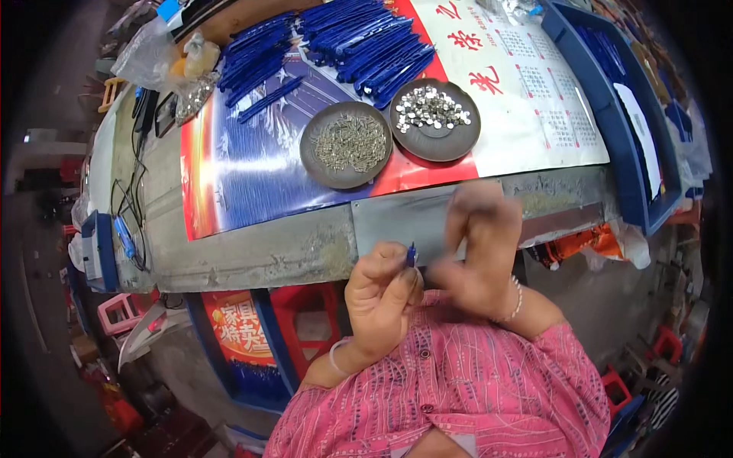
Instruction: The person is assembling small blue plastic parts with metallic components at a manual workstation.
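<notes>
Blue plastic, a small thin piece, was pinched upright between the thumb and curled fingers of the left hand, held close to the chest above the pink patterned shirt. The right hand was raised just beside it, blurred, so whether its fingers were together on anything could not be told; they seemed loosely bent toward the piece. On the worn grey metal workbench beyond, two round dark metal dishes were set touching side by side: the left dish heaped with fine pale pins, the right dish with small shiny silver caps. Long blue plastic strips were piled behind them on a glossy printed calendar sheet. For the fitting to be done well, it was judged that the piece should be kept steady and its tip left exposed, so that whatever the right hand brought could be met squarely.
</notes>
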Demonstrator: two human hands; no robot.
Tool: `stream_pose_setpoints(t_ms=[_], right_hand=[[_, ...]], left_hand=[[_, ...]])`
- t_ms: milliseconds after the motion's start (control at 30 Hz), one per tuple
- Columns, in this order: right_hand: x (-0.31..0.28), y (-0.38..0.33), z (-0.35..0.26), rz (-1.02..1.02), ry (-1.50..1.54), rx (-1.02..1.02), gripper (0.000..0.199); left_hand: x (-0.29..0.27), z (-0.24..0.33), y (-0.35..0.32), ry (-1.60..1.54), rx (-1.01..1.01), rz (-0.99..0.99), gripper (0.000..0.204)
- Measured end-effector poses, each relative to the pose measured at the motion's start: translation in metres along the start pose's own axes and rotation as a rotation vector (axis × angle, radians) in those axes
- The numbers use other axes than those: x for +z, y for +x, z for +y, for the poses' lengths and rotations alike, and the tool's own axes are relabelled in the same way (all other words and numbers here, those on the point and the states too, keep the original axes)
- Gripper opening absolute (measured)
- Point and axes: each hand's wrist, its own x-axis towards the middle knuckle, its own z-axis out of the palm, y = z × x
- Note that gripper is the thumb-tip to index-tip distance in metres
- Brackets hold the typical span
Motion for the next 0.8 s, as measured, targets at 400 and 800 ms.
stream_pose_setpoints(t_ms=[400,800], right_hand=[[-0.071,0.003,0.017,0.1,-0.25,-0.022,0.02],[-0.1,-0.012,0.032,0.088,-0.402,-0.113,0.023]], left_hand=[[0.002,0.022,0.019,0.318,-0.247,0.018,0.019],[0.013,0.002,0.097,1.351,0.136,-0.567,0.018]])
